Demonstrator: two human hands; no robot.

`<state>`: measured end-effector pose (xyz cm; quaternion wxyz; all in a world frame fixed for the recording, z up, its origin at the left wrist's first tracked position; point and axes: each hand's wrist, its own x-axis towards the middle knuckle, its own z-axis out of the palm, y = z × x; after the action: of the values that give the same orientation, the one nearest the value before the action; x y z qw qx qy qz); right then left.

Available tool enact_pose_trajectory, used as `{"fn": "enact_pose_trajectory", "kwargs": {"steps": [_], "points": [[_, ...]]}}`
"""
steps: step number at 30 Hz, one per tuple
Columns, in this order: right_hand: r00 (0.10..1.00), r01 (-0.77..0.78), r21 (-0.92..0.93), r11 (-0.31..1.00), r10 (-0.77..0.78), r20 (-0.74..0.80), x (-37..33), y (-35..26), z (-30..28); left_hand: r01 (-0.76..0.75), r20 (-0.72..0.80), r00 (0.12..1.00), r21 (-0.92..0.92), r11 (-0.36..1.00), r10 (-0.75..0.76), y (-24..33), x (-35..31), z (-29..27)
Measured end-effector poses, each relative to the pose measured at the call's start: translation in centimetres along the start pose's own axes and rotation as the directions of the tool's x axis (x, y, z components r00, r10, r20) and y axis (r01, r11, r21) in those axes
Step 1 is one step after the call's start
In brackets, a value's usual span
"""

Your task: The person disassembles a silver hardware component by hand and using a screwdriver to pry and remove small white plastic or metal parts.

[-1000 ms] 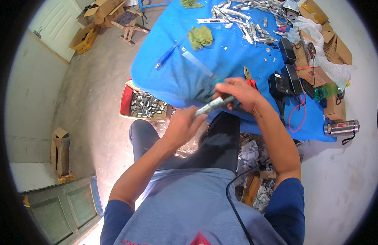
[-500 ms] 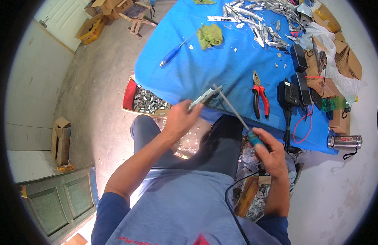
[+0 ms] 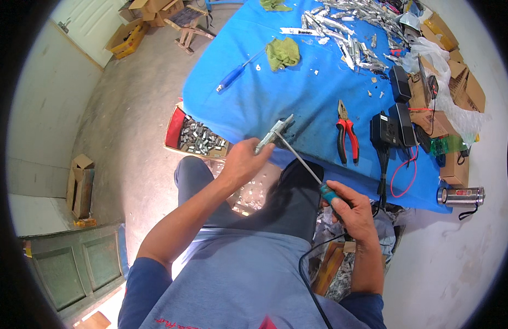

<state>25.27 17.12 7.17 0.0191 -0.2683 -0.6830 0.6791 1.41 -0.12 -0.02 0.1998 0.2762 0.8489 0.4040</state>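
My left hand (image 3: 247,163) is closed round the near end of a narrow silvery metal piece (image 3: 274,132), held at the front edge of the blue-covered table. My right hand (image 3: 350,208) grips the teal handle of a screwdriver (image 3: 304,163). Its long shaft slants up and left, and the tip meets the side of the metal piece around its middle. Whether the tip sits in a gap there is too small to tell. To the right, pliers with red and black handles (image 3: 348,131) lie on the cloth, jaws pointing away from me.
On the blue cloth (image 3: 232,112) lie a blue-handled screwdriver (image 3: 230,78), a green rag (image 3: 282,54) and a heap of similar metal pieces (image 3: 350,33). Black adapters (image 3: 384,129) and a silver flashlight (image 3: 461,196) are at right. A box of small metal parts (image 3: 174,129) stands left of my knees.
The screwdriver tip has moved down along the metal piece, from near its far end toward its middle. My right hand has shifted slightly left and down; my left hand keeps its hold.
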Motion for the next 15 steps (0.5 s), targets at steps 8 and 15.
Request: {"fn": "enact_pose_trajectory", "kwargs": {"steps": [8, 15], "points": [[0.996, 0.071, -0.325, 0.943, -0.053, 0.065, 0.8, -3.7, -0.7, 0.067, 0.109, 0.992, -0.068, 0.995, -0.059, -0.1, 1.4, 0.5], [0.991, -0.055, -0.259, 0.964, 0.085, 0.106, 2.2, -7.1, -1.4, 0.02, 0.006, 1.0, 0.007, 1.0, -0.02, 0.5, 0.9, 0.8]]}}
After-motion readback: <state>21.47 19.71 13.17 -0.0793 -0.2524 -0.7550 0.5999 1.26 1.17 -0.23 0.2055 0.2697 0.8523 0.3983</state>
